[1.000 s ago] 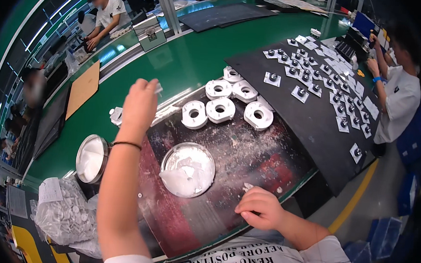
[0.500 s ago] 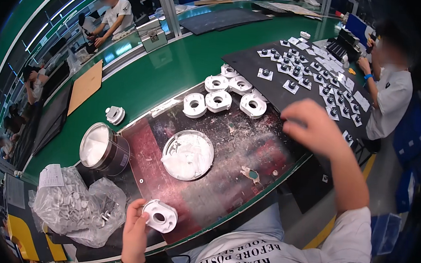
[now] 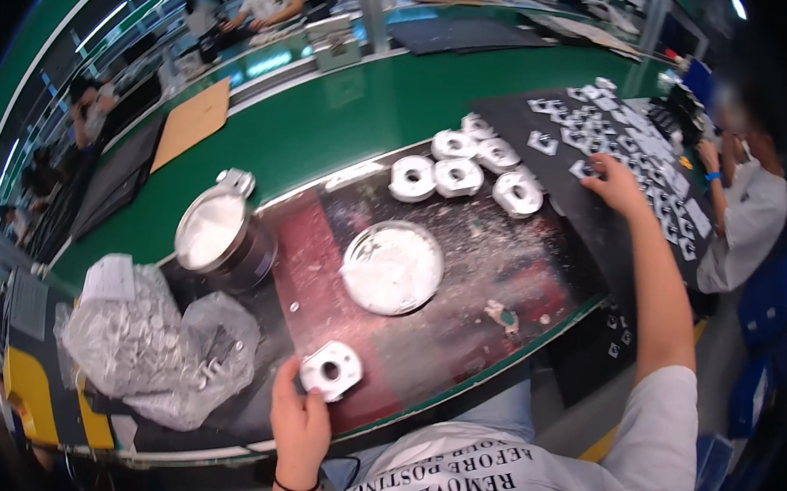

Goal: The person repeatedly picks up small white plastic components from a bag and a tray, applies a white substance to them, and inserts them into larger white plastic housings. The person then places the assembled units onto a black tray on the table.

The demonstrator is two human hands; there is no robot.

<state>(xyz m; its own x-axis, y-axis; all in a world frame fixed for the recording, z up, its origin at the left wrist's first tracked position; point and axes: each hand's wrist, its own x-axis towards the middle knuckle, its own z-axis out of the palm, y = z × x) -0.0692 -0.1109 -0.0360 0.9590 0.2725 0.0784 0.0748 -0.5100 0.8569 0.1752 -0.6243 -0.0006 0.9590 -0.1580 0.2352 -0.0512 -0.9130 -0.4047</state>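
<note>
Grip, left hand: thumb and fingers closed on the lower left edge of one white ring-shaped part, hole facing up, at the near edge of a stained red and black board; contact with the board cannot be told. Grip, right hand: fingers bent, tips at a small white square piece with dark centre; whether it is pinched cannot be told. Surroundings, from the left: clear plastic bag of small white parts, a paper sheet on its top; a second clear bag just beside it; tan sheet, flat on the green table; dark tin, open, white matter inside; one white fitting just behind the tin; small pale washer on the red area; round shallow dish, white matter inside, mid-board; cluster of white rings at the board's far edge, closely packed; black sheet, bearing many white squares with dark centres; co-worker at far right, blue wristband on one arm.
</note>
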